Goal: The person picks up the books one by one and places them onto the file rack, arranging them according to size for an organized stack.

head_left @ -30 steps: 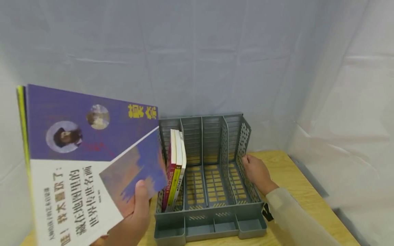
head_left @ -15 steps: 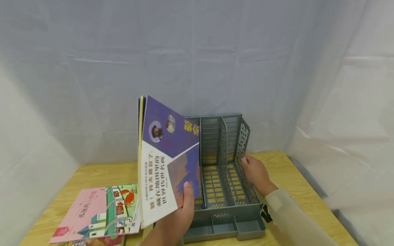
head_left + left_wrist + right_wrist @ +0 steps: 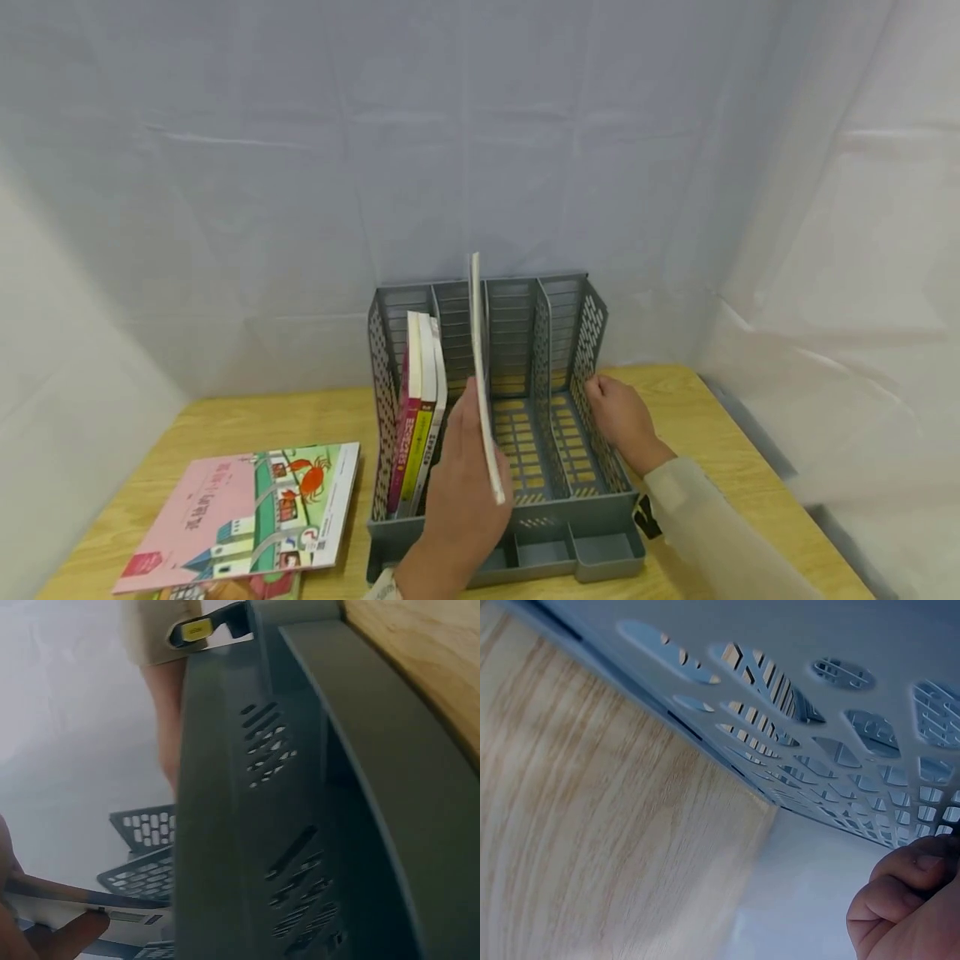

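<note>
left hand [image 3: 463, 492] upright; right hand [image 3: 624, 423] curled

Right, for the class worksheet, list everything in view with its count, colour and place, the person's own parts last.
Four-compartment grey plastic rack: 1, grey, on the table.
Upright paper books: 3, magenta, yellow and white spines, in the rack's leftmost compartment.
Thin held book: at least 1, white edge, held near-upright at the rack's middle.
Rectangular pink-and-green picture book: 1, lying left of the rack.
Partly hidden colourful book: at least 1, under the picture book.
Wooden table: 1, yellow-brown, beneath the rack.
Wrinkled sheeting: count unclear, whitish grey, behind and at both sides.
Beige sleeves: 2, at the wrists.
Left hand: 1, bare, holding the thin book.
Right hand: 1, bare, gripping the rack's right wall.
</note>
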Demonstrator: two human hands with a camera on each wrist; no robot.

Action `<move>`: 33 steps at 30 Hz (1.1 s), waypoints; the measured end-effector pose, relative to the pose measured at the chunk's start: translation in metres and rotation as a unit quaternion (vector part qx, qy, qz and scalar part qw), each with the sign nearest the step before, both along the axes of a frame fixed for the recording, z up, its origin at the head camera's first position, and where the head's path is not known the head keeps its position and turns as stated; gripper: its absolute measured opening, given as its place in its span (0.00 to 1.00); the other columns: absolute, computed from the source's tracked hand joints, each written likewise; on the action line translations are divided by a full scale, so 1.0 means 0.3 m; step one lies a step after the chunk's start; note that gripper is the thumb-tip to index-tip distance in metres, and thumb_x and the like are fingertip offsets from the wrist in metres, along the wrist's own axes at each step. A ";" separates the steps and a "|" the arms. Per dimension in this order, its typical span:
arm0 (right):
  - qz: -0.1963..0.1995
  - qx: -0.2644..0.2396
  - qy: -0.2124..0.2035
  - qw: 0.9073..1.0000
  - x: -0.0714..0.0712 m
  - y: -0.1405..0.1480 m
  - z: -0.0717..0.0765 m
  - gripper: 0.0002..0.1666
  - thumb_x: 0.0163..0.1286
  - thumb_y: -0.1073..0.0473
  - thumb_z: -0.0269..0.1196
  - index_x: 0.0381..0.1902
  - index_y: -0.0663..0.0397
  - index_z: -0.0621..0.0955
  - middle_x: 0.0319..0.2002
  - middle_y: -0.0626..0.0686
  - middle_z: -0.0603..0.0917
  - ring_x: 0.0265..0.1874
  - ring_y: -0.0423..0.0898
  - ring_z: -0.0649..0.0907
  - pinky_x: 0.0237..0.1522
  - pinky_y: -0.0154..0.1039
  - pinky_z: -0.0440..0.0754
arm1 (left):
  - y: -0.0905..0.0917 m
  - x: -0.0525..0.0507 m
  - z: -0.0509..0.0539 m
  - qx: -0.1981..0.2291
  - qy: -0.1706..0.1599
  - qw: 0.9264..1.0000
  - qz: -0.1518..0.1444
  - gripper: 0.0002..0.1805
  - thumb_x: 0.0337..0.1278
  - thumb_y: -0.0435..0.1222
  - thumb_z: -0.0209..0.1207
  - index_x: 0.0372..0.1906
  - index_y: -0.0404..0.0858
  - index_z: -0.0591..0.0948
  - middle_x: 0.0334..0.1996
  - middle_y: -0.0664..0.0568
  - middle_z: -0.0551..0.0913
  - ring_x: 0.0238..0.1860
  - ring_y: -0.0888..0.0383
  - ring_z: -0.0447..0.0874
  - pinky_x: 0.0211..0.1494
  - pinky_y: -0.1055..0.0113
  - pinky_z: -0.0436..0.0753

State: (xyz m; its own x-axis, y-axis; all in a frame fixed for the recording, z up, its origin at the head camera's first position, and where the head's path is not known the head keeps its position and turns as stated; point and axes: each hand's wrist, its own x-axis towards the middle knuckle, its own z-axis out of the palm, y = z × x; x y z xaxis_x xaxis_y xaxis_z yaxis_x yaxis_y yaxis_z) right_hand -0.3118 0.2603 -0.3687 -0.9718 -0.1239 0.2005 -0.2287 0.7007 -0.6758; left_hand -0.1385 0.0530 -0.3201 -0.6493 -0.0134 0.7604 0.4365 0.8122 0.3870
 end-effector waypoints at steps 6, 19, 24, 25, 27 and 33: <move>-0.001 0.001 0.002 1.000 0.004 0.000 -0.001 0.26 0.84 0.50 0.41 0.21 0.50 0.65 0.16 0.50 0.67 0.16 0.47 0.63 0.25 0.41 0.62 | -0.001 -0.033 -0.023 0.030 -0.104 0.994 -0.020 0.54 0.61 0.24 0.61 0.85 0.43 0.44 0.75 0.37 0.64 0.15 0.70 0.56 0.17 0.75 0.66; 0.002 -0.001 -0.003 1.000 0.036 0.014 0.005 0.27 0.84 0.50 0.41 0.21 0.50 0.64 0.16 0.51 0.68 0.15 0.47 0.63 0.26 0.42 0.63 | -0.042 -0.118 -0.057 -0.030 -0.264 0.964 0.013 0.47 0.67 0.30 0.60 0.84 0.39 0.48 0.65 0.33 0.73 0.19 0.63 0.67 0.16 0.69 0.68; 0.001 -0.002 -0.002 1.000 0.044 0.012 0.008 0.26 0.84 0.50 0.40 0.21 0.50 0.65 0.17 0.51 0.68 0.16 0.48 0.63 0.27 0.42 0.63 | -0.055 -0.111 -0.069 -0.025 -0.362 0.932 0.017 0.47 0.67 0.38 0.59 0.84 0.37 0.48 0.66 0.35 0.75 0.14 0.60 0.67 0.15 0.65 0.64; 0.003 -0.003 -0.002 1.000 0.045 0.010 0.009 0.26 0.84 0.51 0.40 0.21 0.50 0.64 0.16 0.51 0.68 0.16 0.47 0.63 0.27 0.42 0.62 | -0.056 -0.109 -0.069 -0.022 -0.368 0.930 0.016 0.48 0.66 0.38 0.59 0.84 0.37 0.48 0.68 0.36 0.74 0.13 0.59 0.66 0.15 0.65 0.63; 0.006 -0.007 -0.001 1.000 0.044 0.007 0.009 0.26 0.84 0.51 0.40 0.21 0.50 0.64 0.16 0.51 0.67 0.16 0.47 0.61 0.27 0.42 0.62 | -0.058 -0.107 -0.067 -0.023 -0.373 0.927 0.020 0.48 0.65 0.39 0.59 0.84 0.38 0.48 0.69 0.36 0.73 0.13 0.59 0.65 0.15 0.65 0.62; 0.017 -0.011 -0.002 1.000 0.040 -0.010 0.010 0.27 0.85 0.50 0.39 0.21 0.50 0.64 0.15 0.51 0.67 0.15 0.47 0.61 0.26 0.42 0.61 | -0.065 -0.106 -0.068 -0.028 -0.377 0.925 0.036 0.48 0.66 0.41 0.58 0.84 0.39 0.48 0.72 0.37 0.71 0.13 0.58 0.65 0.15 0.64 0.62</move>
